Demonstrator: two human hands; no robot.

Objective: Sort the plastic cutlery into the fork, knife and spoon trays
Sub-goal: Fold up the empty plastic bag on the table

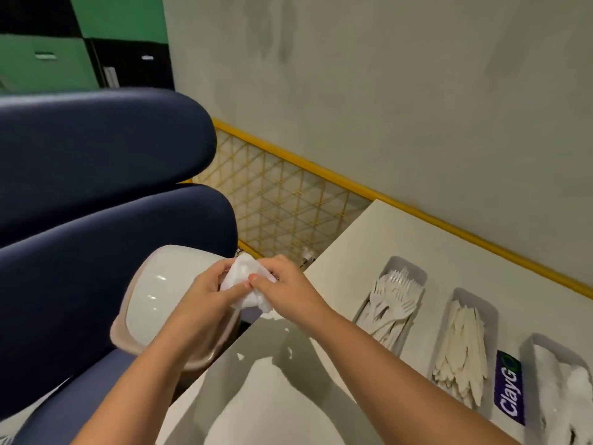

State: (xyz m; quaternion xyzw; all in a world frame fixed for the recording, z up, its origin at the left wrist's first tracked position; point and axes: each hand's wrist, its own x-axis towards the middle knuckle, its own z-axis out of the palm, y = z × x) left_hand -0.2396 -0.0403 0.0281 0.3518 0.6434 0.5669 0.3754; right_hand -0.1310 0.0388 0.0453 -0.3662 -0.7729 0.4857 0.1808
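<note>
Both hands hold a crumpled white wad (245, 277), paper or thin plastic, above a white swing-lid bin (154, 297). My left hand (208, 290) grips it from the left and my right hand (282, 281) pinches it from the right. On the white counter (346, 271) to the right stand three grey trays: the far one (414, 271) holds white forks (391, 293), the middle one (491, 309) white knives (462, 348), and the near one (529, 358) white cutlery I cannot tell apart.
Two dark blue padded seat backs (96, 175) fill the left side. A yellow wire grid with a yellow rail (288, 200) runs along the grey wall behind the counter. A purple "ClayGo" sticker (510, 387) lies between the two nearer trays.
</note>
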